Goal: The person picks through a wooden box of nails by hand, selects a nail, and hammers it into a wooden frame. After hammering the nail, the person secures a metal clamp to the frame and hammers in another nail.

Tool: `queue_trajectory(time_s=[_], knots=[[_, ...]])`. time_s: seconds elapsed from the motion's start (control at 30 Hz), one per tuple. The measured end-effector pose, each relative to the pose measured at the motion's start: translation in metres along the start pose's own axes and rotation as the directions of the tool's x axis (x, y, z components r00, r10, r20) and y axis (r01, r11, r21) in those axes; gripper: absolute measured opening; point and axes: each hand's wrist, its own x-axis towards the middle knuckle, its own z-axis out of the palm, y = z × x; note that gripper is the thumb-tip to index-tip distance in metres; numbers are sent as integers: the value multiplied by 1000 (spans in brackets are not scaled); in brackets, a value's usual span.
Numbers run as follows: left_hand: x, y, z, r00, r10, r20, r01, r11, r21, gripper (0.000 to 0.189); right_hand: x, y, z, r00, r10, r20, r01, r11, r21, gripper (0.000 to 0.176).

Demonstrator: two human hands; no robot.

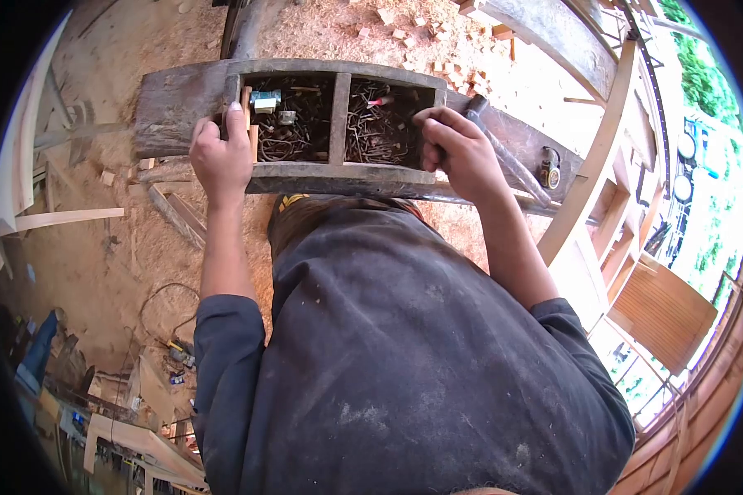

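A two-part wooden box [338, 120] full of nails rests on a dark plank. My left hand [223, 157] is closed on the box's left wall, thumb on top, beside a narrow wood strip [248, 111]. My right hand [462, 148] curls over the right wall, its fingertips inside the right compartment; whether they also pinch something small is hidden. Loose nails [376, 132] fill much of that compartment, with a small red-and-white piece [380, 101] among them. The left compartment holds more nails, a pale green-and-white block [265, 101] and a small metal piece [286, 117].
A hammer [508, 153] lies on the dark plank [182, 107] right of the box, near a tape measure [549, 167]. Sawdust and wood offcuts [462, 78] cover the ground. Long curved timbers [590, 181] rise on the right. Tools and a cord lie lower left.
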Motion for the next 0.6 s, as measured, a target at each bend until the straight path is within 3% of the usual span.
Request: queue_trajectory(time_s=[0.03, 0.07, 0.1, 0.13, 0.37, 0.47, 0.53, 0.57, 0.6], knots=[[1, -2, 0, 1000, -5, 8, 5, 1000, 13, 46, -1, -8, 16, 991, -19, -132, -29, 936, -352, 21], [1, -2, 0, 1000, -2, 4, 2, 1000, 17, 46, 4, -3, 23, 992, -22, -128, -24, 937, -349, 21], [1, -2, 0, 1000, -17, 6, 17, 1000, 25, 46, 11, 2, 27, 962, -268, -49, 160, 702, -694, 20], [0, -3, 0, 999, -35, 8, 34, 999, 32, 46, 17, 8, 31, 885, -451, 118, 282, 316, -906, 19], [-1, 1, -1, 999, -37, -8, 37, 999, -13, 45, 30, 8, 46, 941, -335, 51, 94, 114, -989, 23], [1, -8, 3, 998, -59, 32, 57, 998, 39, 47, 36, 15, 43, 924, -379, 54, 99, 100, -990, 22], [0, -15, 11, 998, -53, -24, 51, 997, -49, 50, 39, 11, 52, 912, -405, 70, 111, 79, -991, 22], [-1, 4, 0, 990, -144, -5, 143, 987, -67, 52, 40, 10, 54, 929, -363, 66, 106, 91, -990, 22], [-1, -8, 7, 997, -46, -62, 41, 996, -81, 52, 45, 16, 52, 899, -427, 102, 149, 78, -986, 20]])
